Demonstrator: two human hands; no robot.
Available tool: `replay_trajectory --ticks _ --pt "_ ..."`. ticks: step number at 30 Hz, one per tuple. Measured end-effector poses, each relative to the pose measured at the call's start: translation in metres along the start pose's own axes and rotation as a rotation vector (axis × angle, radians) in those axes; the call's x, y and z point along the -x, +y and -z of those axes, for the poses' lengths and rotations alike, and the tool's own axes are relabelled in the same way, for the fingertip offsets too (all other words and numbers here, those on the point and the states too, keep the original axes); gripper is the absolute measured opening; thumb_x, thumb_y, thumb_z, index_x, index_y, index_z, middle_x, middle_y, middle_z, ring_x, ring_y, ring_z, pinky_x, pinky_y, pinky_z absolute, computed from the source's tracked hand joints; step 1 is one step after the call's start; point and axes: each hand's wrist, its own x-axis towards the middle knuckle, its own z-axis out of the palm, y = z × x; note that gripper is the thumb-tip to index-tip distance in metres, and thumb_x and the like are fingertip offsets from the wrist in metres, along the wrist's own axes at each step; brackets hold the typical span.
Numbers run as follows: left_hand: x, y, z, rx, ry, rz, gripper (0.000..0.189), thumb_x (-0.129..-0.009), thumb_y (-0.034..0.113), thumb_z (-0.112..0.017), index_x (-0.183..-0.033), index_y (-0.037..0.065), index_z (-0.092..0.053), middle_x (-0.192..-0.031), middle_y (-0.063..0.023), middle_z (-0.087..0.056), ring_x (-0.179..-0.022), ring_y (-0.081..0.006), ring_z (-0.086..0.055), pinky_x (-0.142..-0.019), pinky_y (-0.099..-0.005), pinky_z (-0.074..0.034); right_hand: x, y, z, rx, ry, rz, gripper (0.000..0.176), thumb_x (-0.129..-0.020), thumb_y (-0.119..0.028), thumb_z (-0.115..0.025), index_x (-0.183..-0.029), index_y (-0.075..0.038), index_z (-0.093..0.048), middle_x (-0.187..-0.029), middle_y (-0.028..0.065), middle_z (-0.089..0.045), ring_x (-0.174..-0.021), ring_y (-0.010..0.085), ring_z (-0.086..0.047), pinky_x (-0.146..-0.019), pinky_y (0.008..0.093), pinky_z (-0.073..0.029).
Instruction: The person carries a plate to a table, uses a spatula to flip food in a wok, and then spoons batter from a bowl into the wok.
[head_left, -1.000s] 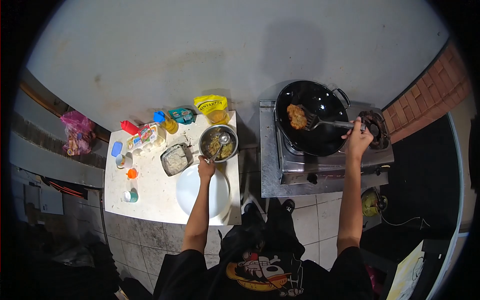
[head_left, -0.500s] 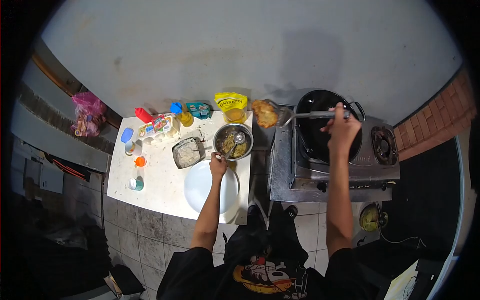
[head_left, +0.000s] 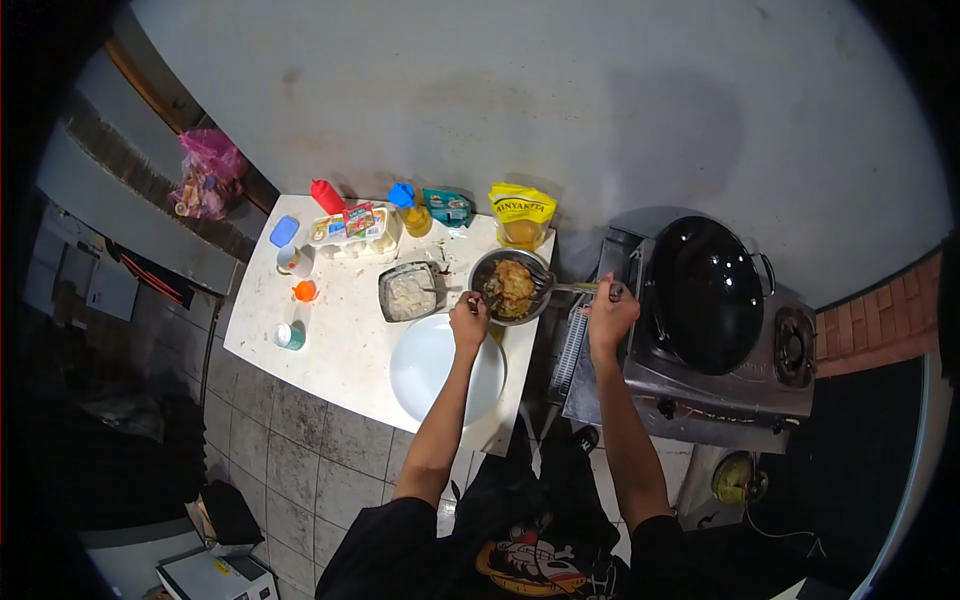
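White table (head_left: 345,320) is carrying the bowl (head_left: 511,254); left hand (head_left: 468,320) is gripping a mostly hidden spoon (head_left: 486,298) beside it, right hand (head_left: 611,318) is clutching the spatula (head_left: 571,287), fritter (head_left: 513,282) showing within the bowl's rim!

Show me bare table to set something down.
One patch lies between the orange item and the dark-rimmed tray; another, nearer the front, between the jar and the white plate. Crowded: the back, from red bottle to yellow pouch, and around metal bowl.

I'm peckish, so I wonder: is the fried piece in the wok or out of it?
Out of it: the fried piece shows over the metal bowl, apart from the wok. Whether it touches the bowl, I cannot tell.
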Motion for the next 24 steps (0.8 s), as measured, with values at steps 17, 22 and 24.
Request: replay_trajectory --ticks 17,22,24 --pt "-0.003 -0.004 0.010 0.107 -0.077 0.049 0.021 -0.083 0.007 -0.055 -0.102 -0.002 -0.060 -0.067 -0.0133 -0.066 -0.061 -0.0206 -0.067 -0.058 -0.0313 -0.051 -0.002 0.036 -0.047 0.190 -0.056 0.173 0.025 -0.087 -0.017 -0.061 -0.082 0.007 -0.065 -0.053 0.0110 -0.059 -0.043 0.0164 -0.059 -0.038 0.0295 -0.044" --pt "-0.004 -0.011 0.005 0.147 -0.058 0.080 0.019 -0.082 0.007 -0.055 -0.099 0.001 -0.061 -0.067 -0.0120 -0.066 -0.060 -0.0210 -0.067 -0.058 -0.0320 -0.052 0.000 0.052 -0.052 0.295 -0.124 0.381 0.022 -0.086 -0.015 -0.062 -0.082 0.007 -0.064 -0.058 0.0161 -0.060 -0.046 0.0228 -0.060 -0.043 0.0328 -0.044" --pt "-0.005 -0.012 0.005 0.136 -0.040 0.094 0.019 -0.083 0.008 -0.056 -0.099 0.000 -0.061 -0.067 -0.0121 -0.067 -0.060 -0.0210 -0.067 -0.058 -0.0319 -0.052 0.002 0.053 -0.054 0.353 -0.121 0.554 0.020 -0.085 -0.013 -0.063 -0.082 0.007 -0.063 -0.063 0.0204 -0.061 -0.053 0.0305 -0.061 -0.049 0.0358 -0.045"
